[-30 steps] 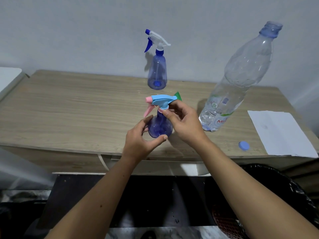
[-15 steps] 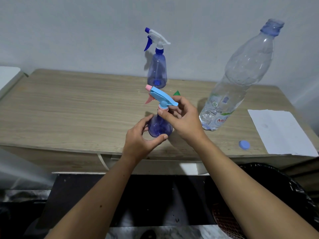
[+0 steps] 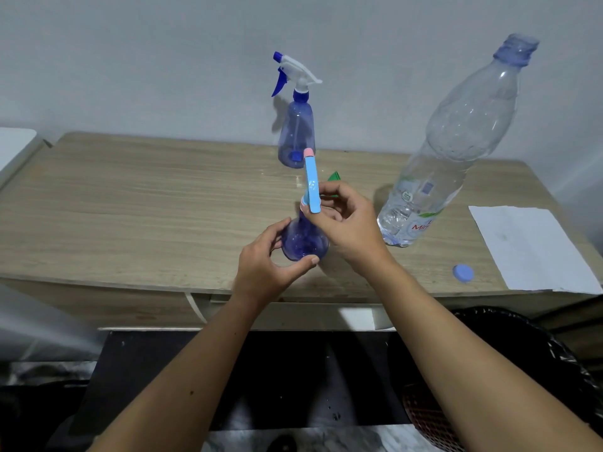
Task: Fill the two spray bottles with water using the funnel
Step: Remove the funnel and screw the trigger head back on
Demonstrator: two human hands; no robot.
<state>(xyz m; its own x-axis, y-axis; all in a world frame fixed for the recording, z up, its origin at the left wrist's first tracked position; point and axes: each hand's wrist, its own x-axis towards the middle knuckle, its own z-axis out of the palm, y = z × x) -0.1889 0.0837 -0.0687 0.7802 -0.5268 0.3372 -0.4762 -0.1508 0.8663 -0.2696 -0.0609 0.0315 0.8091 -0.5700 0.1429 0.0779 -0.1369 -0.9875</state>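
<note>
Left hand (image 3: 267, 265) curled round the belly of the near spray bottle (image 3: 305, 239) by the table (image 3: 130, 203) edge; right hand (image 3: 346, 223) pinching its sprayer head (image 3: 311, 184) at the collar. Probably light, thin-walled, slippery: best gripped low. Beyond, green funnel (image 3: 334, 176), second spray bottle (image 3: 296, 138).

Head view, downward over table (image 3: 137, 203)

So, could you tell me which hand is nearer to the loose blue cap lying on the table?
The right hand. It grips the near spray bottle's sprayer head, leftward of the blue cap. The left hand holds that bottle's body farther left.
</note>
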